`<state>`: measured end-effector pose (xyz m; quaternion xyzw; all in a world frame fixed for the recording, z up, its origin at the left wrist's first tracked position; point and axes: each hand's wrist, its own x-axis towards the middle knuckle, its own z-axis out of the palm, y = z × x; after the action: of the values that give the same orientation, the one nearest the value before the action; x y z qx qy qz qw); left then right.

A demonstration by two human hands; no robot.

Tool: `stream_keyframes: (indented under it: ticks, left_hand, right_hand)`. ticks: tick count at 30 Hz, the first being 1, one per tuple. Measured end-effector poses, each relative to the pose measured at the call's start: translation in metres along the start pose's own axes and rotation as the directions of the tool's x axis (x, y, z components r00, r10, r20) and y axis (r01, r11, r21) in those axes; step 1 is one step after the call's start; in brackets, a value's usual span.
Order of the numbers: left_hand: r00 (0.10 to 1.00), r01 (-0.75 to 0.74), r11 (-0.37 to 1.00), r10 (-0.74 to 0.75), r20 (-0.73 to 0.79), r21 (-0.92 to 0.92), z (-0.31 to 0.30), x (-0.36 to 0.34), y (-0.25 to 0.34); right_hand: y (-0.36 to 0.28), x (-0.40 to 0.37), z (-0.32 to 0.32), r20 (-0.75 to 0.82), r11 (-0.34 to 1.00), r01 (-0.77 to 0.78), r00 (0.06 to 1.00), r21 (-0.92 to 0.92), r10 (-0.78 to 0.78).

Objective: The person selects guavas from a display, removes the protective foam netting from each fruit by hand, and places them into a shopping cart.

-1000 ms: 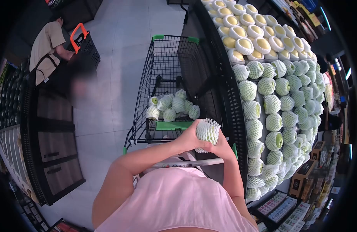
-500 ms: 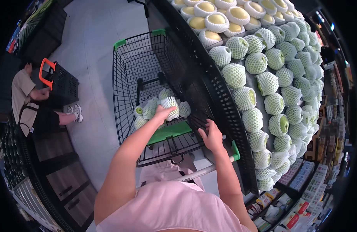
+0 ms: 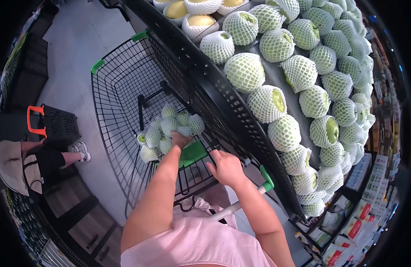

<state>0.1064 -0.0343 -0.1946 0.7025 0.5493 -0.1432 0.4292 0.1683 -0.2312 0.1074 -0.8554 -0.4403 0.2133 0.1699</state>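
Down in the shopping cart (image 3: 125,84), my left hand (image 3: 181,139) reaches into a small pile of green fruits in white foam nets (image 3: 154,135). One netted fruit (image 3: 185,131) lies right at its fingers, which are partly hidden; I cannot tell whether they still grip it. My right hand (image 3: 226,167) hangs over the cart's near right side, thumb apart from the fingers, holding nothing. Between the hands is the cart's green panel (image 3: 193,153). Below my right hand runs the cart's push handle (image 3: 232,210).
Along the right rises a display of netted green fruits (image 3: 299,73), with yellow fruits (image 3: 201,21) at its far end. Its black perforated edge (image 3: 243,104) runs close beside the cart. At left, a person (image 3: 18,164) is by a black basket (image 3: 60,124) with an orange handle.
My left hand has lowered the netted fruit into the pile. My right hand has come closer to the cart's near edge. The view has shifted, with the display now larger.
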Motion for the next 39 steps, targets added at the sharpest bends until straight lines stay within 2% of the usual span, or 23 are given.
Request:
stream_keyframes:
  ticks: [3, 6, 9, 11, 13, 17, 19, 21, 22, 24, 25, 27, 28, 29, 31, 32, 34, 35, 39]
  left_hand:
    - [0.999, 0.034, 0.998, -0.036, -0.041, -0.051, 0.003, -0.002, 0.003]
    - [0.992, -0.049, 0.993, 0.036, -0.123, -0.106, 0.016, 0.0, -0.002]
    - [0.979, -0.005, 0.998, -0.007, -0.206, -0.058, 0.03, 0.003, -0.006]
    - [0.981, 0.017, 0.999, -0.025, -0.193, -0.045, 0.037, 0.01, -0.012]
    - [0.98, 0.017, 0.999, -0.01, -0.198, 0.032, 0.044, 0.022, -0.02]
    - [0.994, 0.102, 0.992, -0.098, -0.045, 0.08, 0.028, 0.017, -0.012]
    - [0.997, 0.073, 0.974, -0.077, 0.012, 0.216, 0.024, 0.026, -0.019]
    - [0.996, 0.089, 0.948, -0.095, 0.004, 0.306, 0.01, 0.026, -0.018]
    - [0.999, -0.034, 0.961, 0.034, 0.007, 0.273, 0.001, 0.024, -0.015]
    - [0.961, -0.267, 0.94, 0.275, -0.008, 0.214, -0.024, 0.017, -0.015]
    - [0.923, -0.38, 0.922, 0.384, -0.039, 0.079, -0.031, 0.018, -0.018]
    - [0.816, -0.578, 0.796, 0.561, -0.138, -0.178, -0.037, 0.018, -0.02]
    - [0.842, -0.507, 0.781, 0.539, -0.015, -0.364, -0.068, -0.058, 0.021]
    - [0.827, -0.532, 0.763, 0.561, -0.03, -0.367, -0.086, -0.112, 0.049]
    - [0.801, -0.572, 0.728, 0.595, -0.066, -0.379, -0.108, -0.198, 0.082]
    - [0.793, -0.592, 0.722, 0.601, -0.098, -0.357, -0.113, -0.241, 0.098]
    - [0.79, -0.588, 0.718, 0.608, -0.074, -0.372, -0.108, -0.275, 0.101]
    - [0.792, -0.581, 0.721, 0.608, -0.058, -0.378, -0.104, -0.291, 0.101]
    - [0.536, -0.828, 0.482, 0.83, -0.154, -0.287, -0.081, -0.366, 0.137]
  right_hand:
    - [0.0, 0.0, -0.001, -0.001, 1.0, 0.0, 1.0, -0.007, 0.0]
    - [0.0, 0.001, 0.001, -0.019, 1.0, 0.016, 1.0, -0.008, -0.016]
    - [-0.002, 0.001, 0.001, -0.007, 1.0, 0.018, 1.0, -0.001, -0.018]
    - [-0.001, -0.001, 0.003, -0.046, 1.0, 0.006, 0.999, -0.015, -0.006]
    - [-0.002, -0.002, -0.003, 0.044, 0.999, -0.041, 0.998, 0.001, 0.041]
    - [0.001, -0.003, 0.006, -0.006, 0.999, -0.035, 0.999, 0.034, 0.035]
    - [0.001, -0.006, 0.002, -0.104, 0.998, 0.044, 0.994, 0.042, -0.039]
    - [-0.006, -0.021, -0.018, -0.294, 0.983, 0.146, 0.95, 0.111, -0.108]
    - [-0.01, -0.029, -0.031, -0.388, 0.969, 0.209, 0.91, 0.131, -0.144]
    - [-0.011, -0.065, -0.07, -0.598, 0.961, 0.23, 0.796, 0.152, -0.096]
    - [-0.008, -0.088, -0.09, -0.691, 0.954, 0.246, 0.72, 0.169, -0.063]
    - [0.012, -0.137, -0.124, -0.823, 0.984, 0.09, 0.562, 0.156, 0.079]
    - [0.031, -0.16, -0.137, -0.881, 0.994, -0.031, 0.461, 0.103, 0.106]
    - [0.05, -0.184, -0.147, -0.908, 0.971, -0.224, 0.381, 0.088, 0.171]
    - [0.088, -0.224, -0.161, -0.933, 0.856, -0.507, 0.251, 0.101, 0.259]
    - [0.103, -0.239, -0.163, -0.919, 0.83, -0.545, 0.255, 0.12, 0.3]
    - [0.13, -0.258, -0.164, -0.888, 0.769, -0.62, 0.253, 0.155, 0.384]
    - [0.137, -0.26, -0.165, -0.884, 0.767, -0.629, 0.279, 0.126, 0.374]
    - [0.155, -0.253, -0.171, -0.85, 0.783, -0.618, 0.379, 0.061, 0.365]
